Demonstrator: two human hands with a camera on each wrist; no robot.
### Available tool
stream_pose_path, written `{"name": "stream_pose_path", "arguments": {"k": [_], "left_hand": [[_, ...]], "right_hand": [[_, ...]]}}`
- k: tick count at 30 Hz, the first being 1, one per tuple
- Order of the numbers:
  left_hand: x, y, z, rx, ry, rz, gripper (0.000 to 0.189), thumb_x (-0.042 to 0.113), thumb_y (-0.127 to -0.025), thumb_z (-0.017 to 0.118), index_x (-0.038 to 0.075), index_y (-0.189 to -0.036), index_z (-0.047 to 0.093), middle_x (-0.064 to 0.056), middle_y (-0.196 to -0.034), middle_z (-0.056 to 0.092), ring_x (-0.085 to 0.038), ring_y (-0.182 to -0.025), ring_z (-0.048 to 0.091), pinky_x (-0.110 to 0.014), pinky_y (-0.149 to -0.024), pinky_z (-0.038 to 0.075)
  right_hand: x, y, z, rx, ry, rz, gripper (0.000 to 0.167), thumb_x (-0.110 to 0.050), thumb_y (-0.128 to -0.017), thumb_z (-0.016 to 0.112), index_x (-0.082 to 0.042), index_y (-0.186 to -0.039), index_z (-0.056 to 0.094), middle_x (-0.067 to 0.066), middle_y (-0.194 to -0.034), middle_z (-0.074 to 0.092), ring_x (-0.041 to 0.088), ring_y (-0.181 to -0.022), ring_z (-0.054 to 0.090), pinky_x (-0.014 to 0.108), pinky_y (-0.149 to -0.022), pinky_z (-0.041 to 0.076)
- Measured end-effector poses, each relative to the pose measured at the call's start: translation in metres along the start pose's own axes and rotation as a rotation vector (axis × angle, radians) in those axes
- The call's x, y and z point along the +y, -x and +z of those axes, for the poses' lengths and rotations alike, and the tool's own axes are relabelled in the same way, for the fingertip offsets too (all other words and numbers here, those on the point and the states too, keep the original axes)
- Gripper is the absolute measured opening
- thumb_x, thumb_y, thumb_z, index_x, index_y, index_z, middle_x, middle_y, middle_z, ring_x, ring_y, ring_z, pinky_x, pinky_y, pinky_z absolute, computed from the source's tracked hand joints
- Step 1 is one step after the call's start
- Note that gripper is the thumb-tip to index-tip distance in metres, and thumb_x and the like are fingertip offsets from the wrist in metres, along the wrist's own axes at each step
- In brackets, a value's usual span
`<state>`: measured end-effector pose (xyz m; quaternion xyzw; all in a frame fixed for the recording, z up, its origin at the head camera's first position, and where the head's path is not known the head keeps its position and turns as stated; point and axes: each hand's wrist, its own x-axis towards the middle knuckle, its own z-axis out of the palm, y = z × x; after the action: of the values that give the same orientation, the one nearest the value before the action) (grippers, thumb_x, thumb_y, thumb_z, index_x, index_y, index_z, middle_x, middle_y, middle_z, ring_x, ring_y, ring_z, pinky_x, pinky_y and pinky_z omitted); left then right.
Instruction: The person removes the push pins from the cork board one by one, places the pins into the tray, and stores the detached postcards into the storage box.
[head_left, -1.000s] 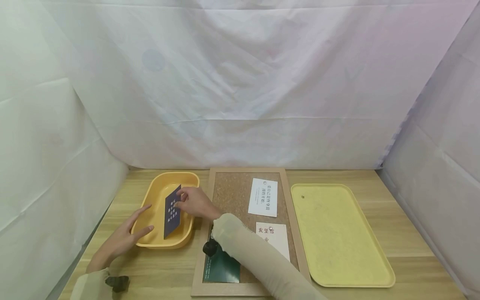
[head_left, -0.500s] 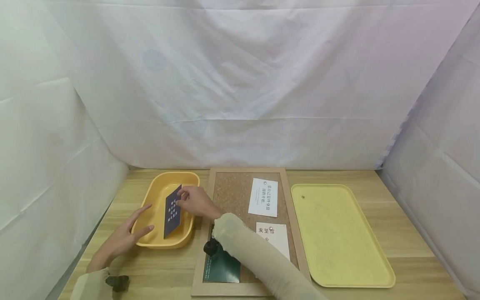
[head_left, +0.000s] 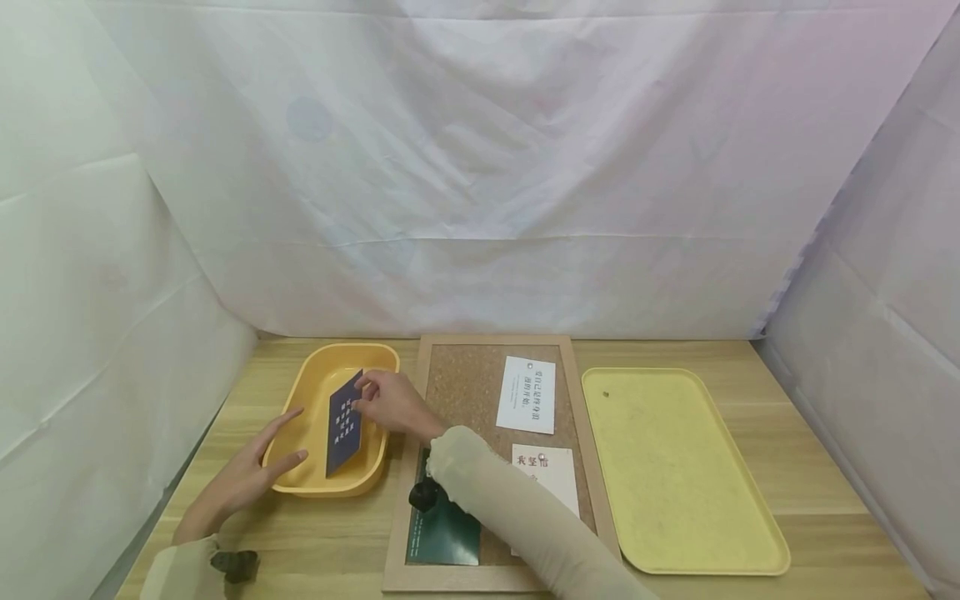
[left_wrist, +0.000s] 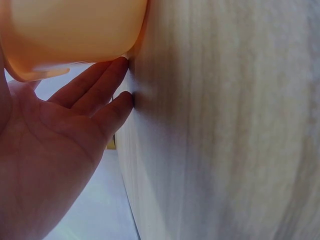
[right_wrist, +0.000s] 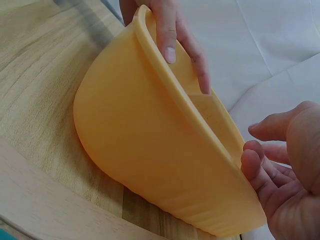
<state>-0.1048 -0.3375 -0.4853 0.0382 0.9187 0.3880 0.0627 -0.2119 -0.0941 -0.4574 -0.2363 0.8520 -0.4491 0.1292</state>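
A dark blue card [head_left: 345, 429] with white characters stands steeply tilted in a yellow-orange plastic basin [head_left: 303, 383]. At its upper right edge, my right hand [head_left: 397, 404] pinches it with thumb and fingers. In the right wrist view, the right hand [right_wrist: 290, 170] is by the basin's rim [right_wrist: 175, 90]; the card cannot be made out there. My left hand [head_left: 243, 475] lies at the basin's near left rim, with thumb and index finger reaching over it. From the left wrist view, the left hand's other fingers [left_wrist: 97, 95] are nearly straight below the basin wall, by the tabletop.
Right of the basin lies a wood-framed corkboard [head_left: 461, 375]. Pinned on it are a white card [head_left: 527, 396] and a card with red characters [head_left: 551, 479]; a dark green card [head_left: 446, 537] lies at its lower left. A flat yellow tray [head_left: 682, 467] holds one small pin [head_left: 606, 393].
The blue card's tilt has shifted very slightly, and the right wrist has moved a touch. Otherwise, both hands and the basin keep their places.
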Motion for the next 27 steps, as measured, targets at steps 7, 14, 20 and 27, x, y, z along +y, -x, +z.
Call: {"name": "stream_pose_path", "arguments": {"k": [7,14,20,27], "left_hand": [[0.001,0.0,0.001,-0.011,-0.007,-0.042,0.075,0.042,-0.097,0.061,0.022,-0.158,0.023,-0.03,-0.16,0.018,-0.06,-0.141,0.018,-0.08,-0.101,0.02],[0.001,0.0,0.001,-0.019,0.001,-0.069,0.076,0.043,-0.096,0.062,0.023,-0.158,0.023,-0.03,-0.16,0.017,-0.06,-0.141,0.016,-0.08,-0.102,0.018],[0.002,0.0,0.001,-0.016,-0.008,-0.069,0.076,0.044,-0.096,0.061,0.023,-0.158,0.023,-0.03,-0.16,0.017,-0.06,-0.141,0.017,-0.08,-0.102,0.019],[0.001,0.0,0.002,-0.008,-0.017,-0.062,0.076,0.042,-0.096,0.062,0.022,-0.158,0.023,-0.031,-0.159,0.018,-0.06,-0.14,0.018,-0.08,-0.102,0.02]], "right_hand": [[-0.001,0.004,-0.001,-0.009,-0.02,0.025,0.032,-0.021,-0.091,0.073,-0.01,-0.121,0.067,-0.008,-0.086,0.062,0.006,-0.067,0.059,0.02,-0.055,0.052],[-0.001,0.006,-0.001,-0.005,-0.022,0.006,0.032,-0.022,-0.091,0.073,-0.01,-0.12,0.067,-0.009,-0.086,0.061,0.006,-0.07,0.057,0.02,-0.057,0.05],[0.0,0.007,-0.003,-0.004,-0.044,-0.026,0.032,-0.022,-0.092,0.072,-0.01,-0.121,0.067,-0.009,-0.086,0.062,0.006,-0.07,0.057,0.019,-0.057,0.05],[0.001,0.008,-0.012,0.016,-0.034,-0.05,0.034,-0.023,-0.093,0.07,-0.011,-0.124,0.066,-0.009,-0.088,0.063,0.005,-0.074,0.056,0.018,-0.06,0.049]]}}
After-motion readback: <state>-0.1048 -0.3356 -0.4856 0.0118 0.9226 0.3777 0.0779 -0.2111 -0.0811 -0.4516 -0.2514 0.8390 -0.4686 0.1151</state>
